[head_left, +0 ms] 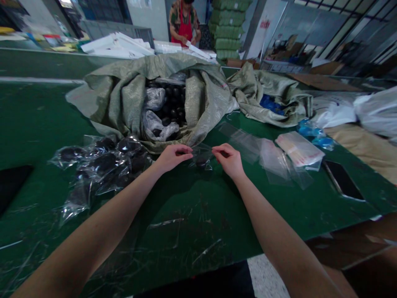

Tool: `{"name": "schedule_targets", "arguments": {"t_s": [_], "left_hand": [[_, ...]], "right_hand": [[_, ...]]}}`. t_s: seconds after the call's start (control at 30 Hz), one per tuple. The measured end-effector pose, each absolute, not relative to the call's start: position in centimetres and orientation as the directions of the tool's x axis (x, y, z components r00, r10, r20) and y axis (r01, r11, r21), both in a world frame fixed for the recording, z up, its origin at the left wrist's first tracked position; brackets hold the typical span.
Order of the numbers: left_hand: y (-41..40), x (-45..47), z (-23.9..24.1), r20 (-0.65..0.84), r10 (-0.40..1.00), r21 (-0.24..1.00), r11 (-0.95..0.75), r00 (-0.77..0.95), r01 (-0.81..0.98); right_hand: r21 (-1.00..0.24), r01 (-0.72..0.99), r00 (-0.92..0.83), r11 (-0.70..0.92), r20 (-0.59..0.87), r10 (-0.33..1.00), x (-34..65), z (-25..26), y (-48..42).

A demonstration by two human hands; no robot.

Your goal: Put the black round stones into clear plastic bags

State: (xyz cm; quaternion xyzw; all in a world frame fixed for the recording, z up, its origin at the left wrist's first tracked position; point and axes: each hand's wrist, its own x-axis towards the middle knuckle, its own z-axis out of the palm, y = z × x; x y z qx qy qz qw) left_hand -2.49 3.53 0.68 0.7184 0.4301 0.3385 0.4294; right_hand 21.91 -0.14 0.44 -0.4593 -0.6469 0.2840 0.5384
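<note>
Between my two hands is a clear plastic bag (202, 159) with a dark round object inside, just over the green table. My left hand (174, 157) pinches the bag's upper left edge between thumb and fingers. At the opposite edge, my right hand (228, 159) is closed in a pinch on the same bag. Left of my hands lies a pile of bagged black round items (105, 163). Behind them a large woven sack (124, 99) gapes, showing many loose black rounded pieces (170, 101) and some crumpled clear bags (155, 98).
Flat clear bags (273, 159) and a stack of bags (300, 149) lie to the right, beside a phone (343, 180). A second woven sack (248, 89) holds something blue (272, 104). Across the table (186, 223), a person in a red apron (185, 29) handles white pieces.
</note>
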Motion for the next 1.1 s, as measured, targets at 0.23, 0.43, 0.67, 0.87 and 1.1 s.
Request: {"name": "schedule_targets", "arguments": {"t_s": [0.23, 0.43, 0.67, 0.87, 1.1], "left_hand": [[3.6, -2.4, 0.1, 0.018, 0.859, 0.897, -0.24, 0.512, 0.371], [3.1, -1.5, -0.1, 0.036, 0.914, 0.886, -0.217, 0.404, 0.41], [2.7, -1.1, 0.6, 0.038, 0.929, 0.922, -0.175, 0.368, 0.346], [2.7, -0.6, -0.5, 0.013, 0.954, 0.951, -0.104, 0.298, 0.292], [2.2, 0.2, -0.8, 0.025, 0.981, 0.957, -0.079, 0.191, 0.28]], "right_hand": [[-0.908, 0.212, 0.018, 0.36, 0.372, 0.928, 21.5, 0.4, -0.2], [-0.958, 0.208, 0.056, 0.198, 0.214, 0.975, 22.0, 0.7, 0.1], [-0.939, 0.303, -0.17, -0.162, -0.22, 0.961, 22.7, 0.9, -0.2], [-0.953, 0.287, -0.193, -0.093, -0.153, 0.969, 21.9, 0.8, -0.5], [-0.962, 0.251, -0.147, -0.11, -0.15, 0.978, 21.9, 0.8, -0.5]]}}
